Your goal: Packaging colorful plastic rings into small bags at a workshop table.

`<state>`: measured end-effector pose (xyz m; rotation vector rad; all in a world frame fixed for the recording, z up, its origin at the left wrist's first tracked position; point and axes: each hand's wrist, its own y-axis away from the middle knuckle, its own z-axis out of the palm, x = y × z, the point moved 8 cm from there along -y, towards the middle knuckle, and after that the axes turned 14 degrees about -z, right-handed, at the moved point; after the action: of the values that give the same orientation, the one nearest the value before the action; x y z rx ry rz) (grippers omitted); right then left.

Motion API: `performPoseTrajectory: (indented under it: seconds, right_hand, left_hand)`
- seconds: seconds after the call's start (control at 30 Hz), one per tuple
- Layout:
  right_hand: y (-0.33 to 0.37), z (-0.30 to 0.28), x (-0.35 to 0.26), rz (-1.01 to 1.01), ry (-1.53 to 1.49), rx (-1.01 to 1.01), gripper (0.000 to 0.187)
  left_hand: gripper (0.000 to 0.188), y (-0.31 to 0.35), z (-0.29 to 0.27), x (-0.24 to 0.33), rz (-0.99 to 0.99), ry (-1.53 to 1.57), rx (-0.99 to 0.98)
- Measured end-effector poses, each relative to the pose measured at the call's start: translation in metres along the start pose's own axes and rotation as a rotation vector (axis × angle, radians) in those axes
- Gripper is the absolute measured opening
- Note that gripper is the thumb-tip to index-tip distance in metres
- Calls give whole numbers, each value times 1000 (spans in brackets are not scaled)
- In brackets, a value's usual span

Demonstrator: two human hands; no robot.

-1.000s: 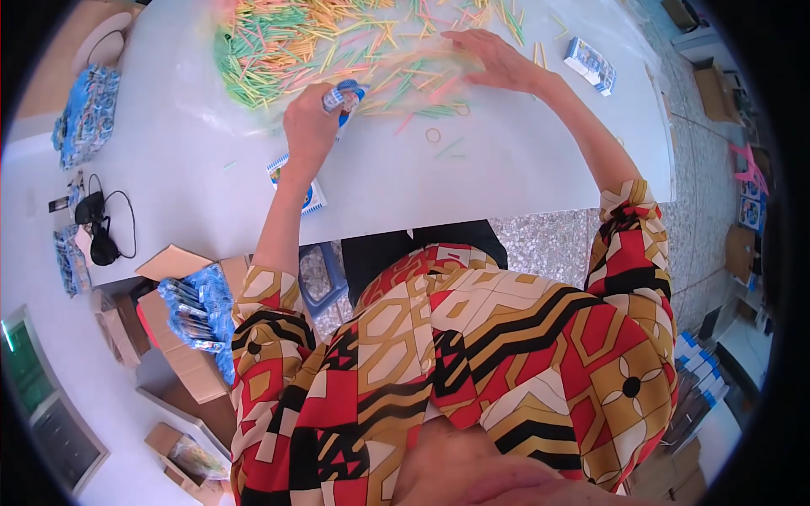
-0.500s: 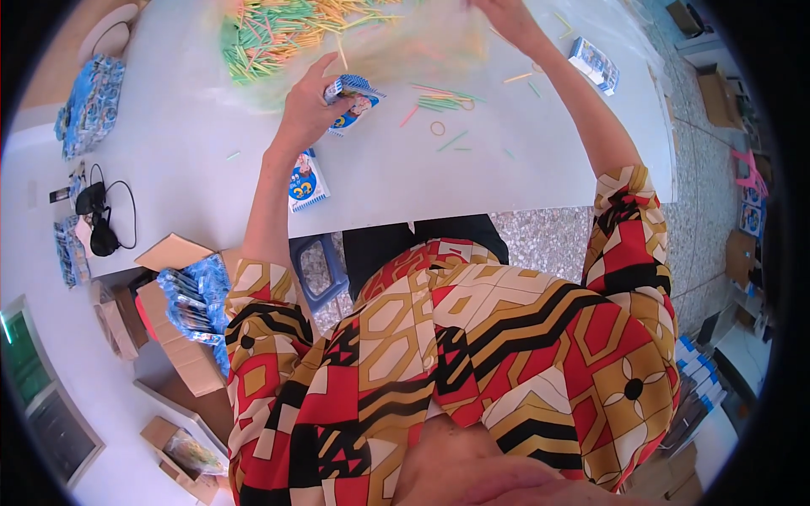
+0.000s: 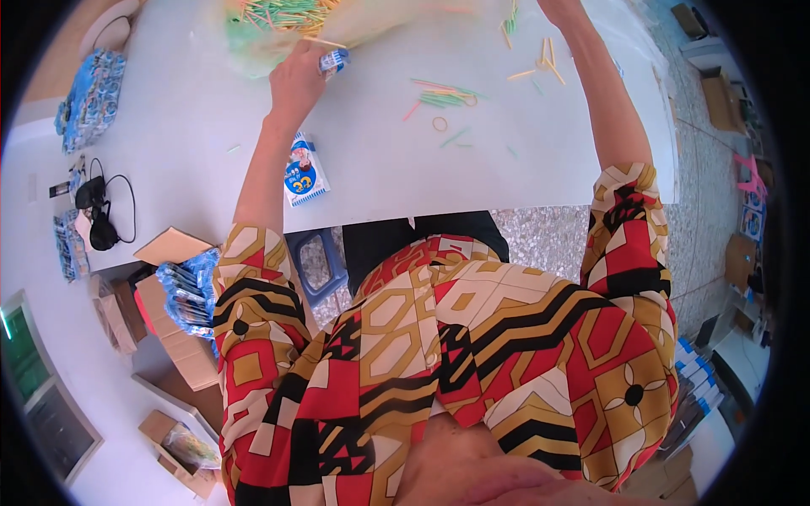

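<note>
My left hand point(image 3: 297, 83) is closed on a small blue-and-white packet point(image 3: 335, 61), whose lower part is hidden in my fingers. A thin yellow stick point(image 3: 325, 42) lies just beyond those fingers. Past it spreads a clear plastic bag point(image 3: 253, 56) with a heap of thin pastel sticks point(image 3: 283, 13) in green, yellow and pink. My right hand point(image 3: 560, 8) is cut off by the top edge, so its fingers do not show. Another blue-and-white packet point(image 3: 302, 173) rests on the white table point(image 3: 380, 181) beside my left forearm.
A small bunch of sticks point(image 3: 443, 94) and a rubber band point(image 3: 440, 124) lie mid-table. Loose yellow sticks point(image 3: 550, 59) are near my right forearm. Blue bundled packs point(image 3: 94, 97) stand at the far left, by black cables point(image 3: 103, 215). An open cardboard box point(image 3: 181, 329) sits below the table's left edge.
My left hand has shifted a little away and left with the packet. The right hand has moved right and farther out, past the top edge. More yellow sticks now lie near the right forearm.
</note>
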<state>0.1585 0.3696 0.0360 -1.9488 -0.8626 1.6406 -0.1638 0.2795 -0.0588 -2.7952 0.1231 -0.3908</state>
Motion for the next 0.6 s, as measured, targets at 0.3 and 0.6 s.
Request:
performPoseTrajectory:
  seconds: [0.3,0.6]
  right_hand:
    - [25,42,-49,-582,782,-86,17]
    - [162,112,-36,-44,434,-589,24]
  left_hand:
    - [23,-9,-40,-38,-273,228,60]
    - [22,10,-32,-38,-281,192,-63]
